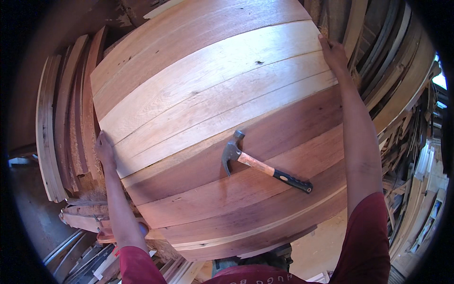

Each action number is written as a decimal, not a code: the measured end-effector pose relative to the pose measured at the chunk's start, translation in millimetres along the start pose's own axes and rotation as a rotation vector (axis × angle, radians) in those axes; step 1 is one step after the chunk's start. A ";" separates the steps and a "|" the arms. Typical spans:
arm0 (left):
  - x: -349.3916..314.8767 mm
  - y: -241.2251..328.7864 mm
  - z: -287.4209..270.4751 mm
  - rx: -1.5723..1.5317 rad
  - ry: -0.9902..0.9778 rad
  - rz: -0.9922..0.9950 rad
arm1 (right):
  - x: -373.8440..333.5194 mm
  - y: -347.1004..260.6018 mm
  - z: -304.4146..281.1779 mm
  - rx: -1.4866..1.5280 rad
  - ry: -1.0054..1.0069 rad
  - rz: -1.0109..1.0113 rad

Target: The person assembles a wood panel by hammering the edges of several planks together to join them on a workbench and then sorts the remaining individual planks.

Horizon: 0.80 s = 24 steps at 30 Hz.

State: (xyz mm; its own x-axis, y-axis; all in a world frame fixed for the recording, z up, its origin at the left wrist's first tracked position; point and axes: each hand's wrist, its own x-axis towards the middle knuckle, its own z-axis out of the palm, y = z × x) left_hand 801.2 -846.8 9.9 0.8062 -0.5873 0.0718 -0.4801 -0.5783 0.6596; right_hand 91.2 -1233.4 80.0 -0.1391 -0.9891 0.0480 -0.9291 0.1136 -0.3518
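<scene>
A broad wooden panel of several joined planks, pale in the middle and reddish-brown elsewhere, fills the space before me. My left hand grips its left edge, with the fingers mostly hidden behind the wood. Farther up on the opposite side, my right hand is closed round the right edge; its thumb side shows near the corner. A claw hammer lies on the panel's face, right of centre. Its dark head points to the upper left, and the black grip of its handle to the lower right. Neither hand touches the hammer.
Long boards lean upright at the left. More stacked timber stands close beyond my right arm, with scrap wood heaped below it. An orange-red tool or cable lies beside my left forearm. Sawdust covers the floor near me.
</scene>
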 end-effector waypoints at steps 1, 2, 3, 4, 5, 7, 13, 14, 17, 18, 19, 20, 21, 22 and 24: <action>-1.2 0.9 0.7 -0.001 -0.004 -0.004 | -0.7 -0.9 -0.5 -0.002 -0.001 -0.001; -2.3 1.6 1.0 -0.001 -0.005 -0.006 | -1.6 -1.7 -1.2 0.003 -0.011 0.014; -3.5 2.9 1.7 0.001 -0.023 -0.011 | -0.7 -0.1 -2.1 0.007 -0.019 0.030; -4.6 3.5 3.0 0.002 -0.041 -0.017 | 1.3 2.2 -1.1 0.002 -0.018 0.029; -5.5 2.9 5.3 -0.001 -0.043 -0.020 | 2.7 3.6 -0.2 -0.011 0.004 0.009; -4.9 5.3 3.8 -0.019 -0.029 0.000 | 3.2 8.6 -1.0 -0.011 0.028 -0.008; -16.3 19.3 1.3 -0.077 -0.067 -0.041 | 0.4 1.8 -1.0 0.022 0.030 -0.019; -17.3 17.1 2.2 -0.067 -0.054 -0.051 | -4.6 -3.4 -2.9 0.052 0.036 -0.053; -14.9 12.7 -4.1 -0.058 -0.036 0.017 | -26.8 -28.9 -11.9 0.131 0.055 -0.148; -9.1 2.7 -5.5 -0.075 -0.019 0.016 | -20.0 -20.9 -10.3 0.144 0.029 -0.148; -20.3 30.1 10.1 -0.102 -0.049 -0.004 | -8.8 1.1 -14.6 0.126 0.013 -0.138; -6.3 1.5 -5.5 -0.091 -0.021 0.058 | -10.0 -5.4 -4.3 0.179 0.019 -0.172; -17.7 26.2 7.0 -0.128 -0.010 0.090 | -9.7 4.2 -8.2 0.171 0.024 -0.148; -20.9 37.0 9.6 -0.146 0.004 0.082 | -9.6 6.4 -8.0 0.177 0.022 -0.134; -25.5 53.3 7.1 -0.167 0.021 0.024 | -0.6 9.9 -7.2 0.173 0.000 -0.100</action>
State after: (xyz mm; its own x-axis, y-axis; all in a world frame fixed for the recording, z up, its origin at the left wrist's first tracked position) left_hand 752.6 -866.7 37.9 0.8030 -0.5869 0.1036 -0.4368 -0.4613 0.7723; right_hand 79.7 -1231.0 83.2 -0.0496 -0.9946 0.0908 -0.8656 -0.0026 -0.5007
